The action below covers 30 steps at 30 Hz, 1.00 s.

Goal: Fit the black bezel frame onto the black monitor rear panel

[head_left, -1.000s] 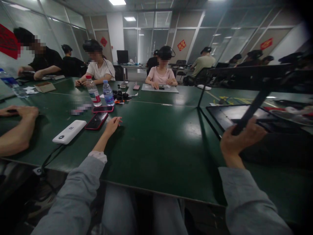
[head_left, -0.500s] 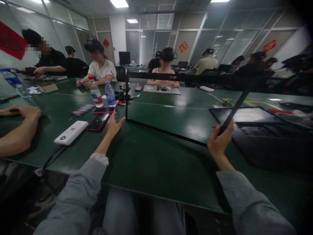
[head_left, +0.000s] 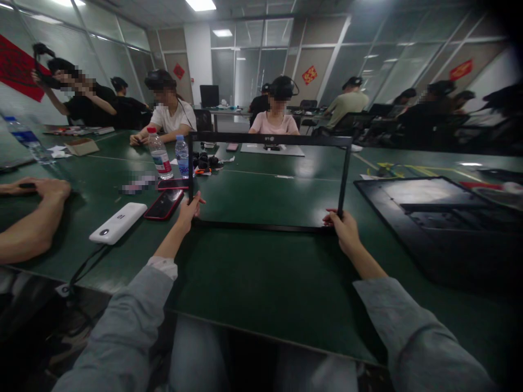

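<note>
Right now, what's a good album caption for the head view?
Left hand and right hand hold a black frame by its sides, green table below.

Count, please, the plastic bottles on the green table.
3: a red-capped bottle and a blue-capped bottle beyond the left hand, and another blue-capped bottle near the picture's left edge. Others may be hidden.

With left hand (head_left: pixel 189 213) and right hand (head_left: pixel 345 231), we hold a black screen bezel (head_left: pixel 245 138) upright, perhaps touching the green table (head_left: pixel 261 283).
</note>
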Each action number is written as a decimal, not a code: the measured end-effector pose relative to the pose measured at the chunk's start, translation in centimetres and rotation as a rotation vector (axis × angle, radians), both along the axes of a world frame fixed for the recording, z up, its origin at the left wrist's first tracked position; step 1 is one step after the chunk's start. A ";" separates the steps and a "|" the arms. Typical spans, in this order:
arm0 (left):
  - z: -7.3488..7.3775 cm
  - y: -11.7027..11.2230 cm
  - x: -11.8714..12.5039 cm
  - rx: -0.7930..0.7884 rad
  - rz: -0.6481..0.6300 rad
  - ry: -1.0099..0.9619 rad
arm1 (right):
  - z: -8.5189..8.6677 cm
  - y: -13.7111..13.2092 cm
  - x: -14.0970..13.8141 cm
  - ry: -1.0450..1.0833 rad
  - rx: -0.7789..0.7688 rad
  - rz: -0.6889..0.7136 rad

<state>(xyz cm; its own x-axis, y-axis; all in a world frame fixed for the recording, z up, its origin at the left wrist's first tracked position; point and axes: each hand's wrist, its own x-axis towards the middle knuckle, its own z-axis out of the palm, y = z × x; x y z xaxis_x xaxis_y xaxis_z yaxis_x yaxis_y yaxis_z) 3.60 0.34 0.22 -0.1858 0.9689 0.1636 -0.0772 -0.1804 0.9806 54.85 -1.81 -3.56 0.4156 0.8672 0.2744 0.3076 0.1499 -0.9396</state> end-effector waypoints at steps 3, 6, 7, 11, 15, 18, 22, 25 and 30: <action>-0.1 0.0 0.1 -0.018 0.034 0.017 | 0.0 -0.3 -0.1 0.034 0.012 -0.020; 0.0 0.0 0.1 0.027 0.095 0.037 | 0.3 -0.8 -0.8 0.010 0.067 -0.061; 0.1 -0.1 0.1 0.056 0.112 0.041 | 0.5 -0.9 -1.1 0.001 0.090 -0.068; 0.6 -0.4 0.1 0.120 0.168 0.042 | 1.5 -1.5 -2.3 -0.002 0.140 -0.076; 1.1 -0.8 0.1 0.125 0.230 0.020 | 2.3 -2.0 -3.1 0.099 0.139 -0.092; 0.9 -0.6 -0.1 0.127 0.225 0.016 | 2.4 -2.1 -3.2 0.157 0.122 -0.088; 0.2 0.0 -0.6 0.099 0.217 0.016 | 2.1 -2.1 -3.0 0.194 0.109 -0.050; -0.1 0.4 -0.8 0.075 0.195 0.022 | 1.9 -2.0 -2.8 0.212 0.092 0.000; -0.1 0.3 -0.9 0.078 0.148 0.018 | 1.9 -2.1 -2.5 0.189 0.068 0.033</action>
